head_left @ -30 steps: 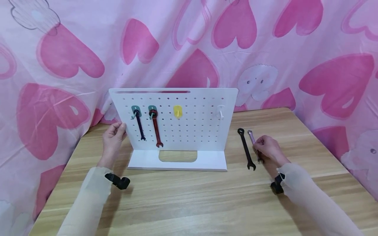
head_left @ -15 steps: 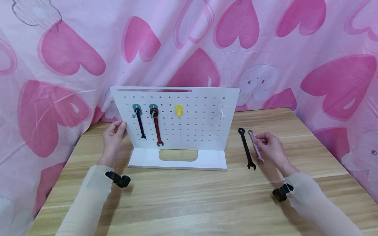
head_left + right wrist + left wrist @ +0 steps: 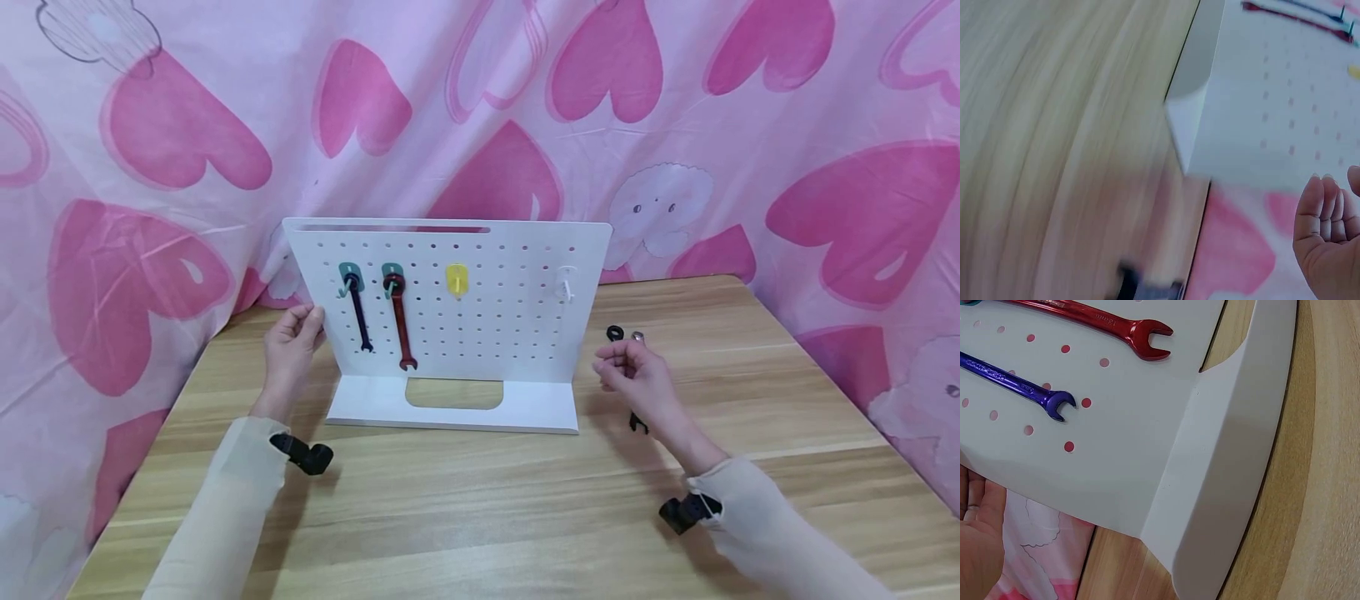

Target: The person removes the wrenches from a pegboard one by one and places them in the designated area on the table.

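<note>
My left hand [image 3: 291, 354] pinches the left edge of a white pegboard [image 3: 495, 333] between thumb and fingers. Two wrenches hang from green hooks on the board: a purple-blue wrench [image 3: 1016, 384] and a red wrench [image 3: 1110, 325]. My right hand [image 3: 641, 387], its fingers loosely bent and nothing visible between them, hovers right of the board. Under it on the table lie a black wrench [image 3: 637, 423] and a silver-purple wrench [image 3: 637, 336], both mostly hidden by the hand in the head view. In the right wrist view the fingers [image 3: 1329, 215] look relaxed.
A yellow hook [image 3: 457, 281] and a white hook [image 3: 567, 286] on the board bear nothing. The wooden table [image 3: 465, 517] extends in front of it. A pink heart-patterned cloth [image 3: 495, 100] hangs close behind.
My right hand lifted off the silver-purple wrench, which stays on the table, then moved left over the black wrench. The left hand keeps its place at the board.
</note>
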`<state>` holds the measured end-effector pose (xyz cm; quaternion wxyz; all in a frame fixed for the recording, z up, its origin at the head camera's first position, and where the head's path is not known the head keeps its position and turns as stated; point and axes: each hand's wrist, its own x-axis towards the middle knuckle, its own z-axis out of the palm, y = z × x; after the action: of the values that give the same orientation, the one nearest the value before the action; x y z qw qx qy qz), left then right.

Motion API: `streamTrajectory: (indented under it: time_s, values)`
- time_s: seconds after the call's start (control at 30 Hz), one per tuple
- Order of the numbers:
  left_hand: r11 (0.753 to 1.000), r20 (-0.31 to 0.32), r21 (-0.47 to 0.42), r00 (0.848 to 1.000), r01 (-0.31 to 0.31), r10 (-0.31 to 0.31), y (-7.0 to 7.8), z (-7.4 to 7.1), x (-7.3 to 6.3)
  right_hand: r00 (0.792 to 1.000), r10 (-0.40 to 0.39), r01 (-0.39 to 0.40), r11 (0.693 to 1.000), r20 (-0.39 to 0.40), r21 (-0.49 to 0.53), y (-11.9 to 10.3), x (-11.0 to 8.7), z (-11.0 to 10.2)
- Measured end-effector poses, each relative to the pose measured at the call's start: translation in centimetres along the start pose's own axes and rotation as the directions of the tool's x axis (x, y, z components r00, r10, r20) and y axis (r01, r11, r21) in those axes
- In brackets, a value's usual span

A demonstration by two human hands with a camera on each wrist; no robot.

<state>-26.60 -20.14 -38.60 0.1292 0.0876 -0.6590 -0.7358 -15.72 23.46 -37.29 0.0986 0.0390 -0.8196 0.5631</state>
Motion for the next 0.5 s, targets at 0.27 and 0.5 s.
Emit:
streamTrajectory:
  time_s: [0.27, 0.5]
  values:
    - [1.000, -0.001, -0.018, 1.000, -0.002, 0.002, 0.0, 0.1, 0.0, 0.996, -0.037, 0.027, 0.993, 0.080, 0.114, -1.3, 0.0, 3.6]
    - [1.000, -0.001, 0.003, 1.000, 0.005, -0.005, 0.0, 0.1, 0.0, 0.994, -0.036, 0.019, 0.986, 0.102, 0.164, -2.2, 0.5, 6.6]
